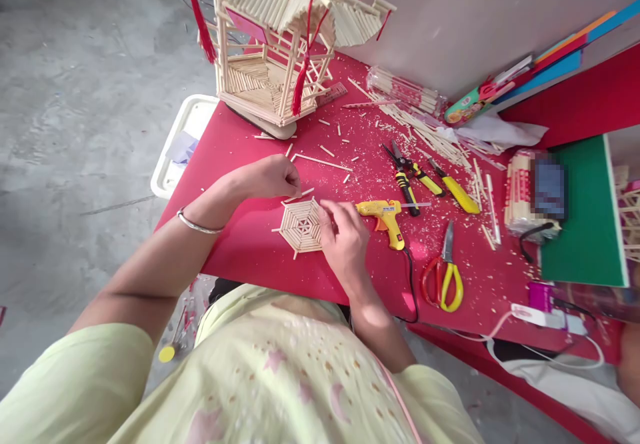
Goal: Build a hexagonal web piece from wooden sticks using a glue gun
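A hexagonal web-like panel of thin wooden sticks [300,231] lies flat on the red table near its front edge. My left hand [270,176] is closed above the panel's far edge, its fingertips pinching a short wooden stick [306,193] along that side. At the panel's right edge my right hand [346,241] is closed, thumb and fingers gripping the rim and covering part of it. Just right of that hand lies a yellow glue gun [384,216] with a clear glue stick in its back.
A stick-built pavilion model [273,64] with red tassels stands at the far left of the red table [240,231]. Yellow-black pliers [407,181], a yellow-handled tool [460,194], scissors [444,277], loose sticks [430,131] and stick packs [520,191] lie to the right. Scraps are scattered around.
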The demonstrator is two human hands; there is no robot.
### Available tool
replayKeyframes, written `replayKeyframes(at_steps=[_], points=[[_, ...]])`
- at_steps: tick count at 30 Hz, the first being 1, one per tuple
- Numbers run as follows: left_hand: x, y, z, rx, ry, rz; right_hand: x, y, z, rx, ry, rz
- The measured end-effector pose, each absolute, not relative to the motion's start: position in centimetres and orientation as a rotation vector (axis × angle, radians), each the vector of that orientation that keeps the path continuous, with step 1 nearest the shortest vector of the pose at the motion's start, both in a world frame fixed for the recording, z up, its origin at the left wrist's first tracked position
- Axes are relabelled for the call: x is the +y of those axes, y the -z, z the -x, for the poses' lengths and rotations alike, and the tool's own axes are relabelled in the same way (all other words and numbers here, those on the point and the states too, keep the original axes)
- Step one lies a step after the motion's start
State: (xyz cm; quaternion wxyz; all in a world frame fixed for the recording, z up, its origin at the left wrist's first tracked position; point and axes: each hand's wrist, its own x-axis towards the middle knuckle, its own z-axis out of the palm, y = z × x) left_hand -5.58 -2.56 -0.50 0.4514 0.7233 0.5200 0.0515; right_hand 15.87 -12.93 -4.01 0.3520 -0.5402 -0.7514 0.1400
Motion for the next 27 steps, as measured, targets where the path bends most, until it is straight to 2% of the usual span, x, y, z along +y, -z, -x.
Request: replayKeyframes(at_steps=[8, 27], points=[[-2.5, 0.9, 5.0, 1.322, -0.067, -1.787, -15.9, 6.2, -16.4, -2.078, -0.376, 1.379], [-2.5, 0.7, 4.9, 1.338, 0.069, -1.873, -15.7, 6.6, -16.3, -2.128, -0.323, 1.411]])
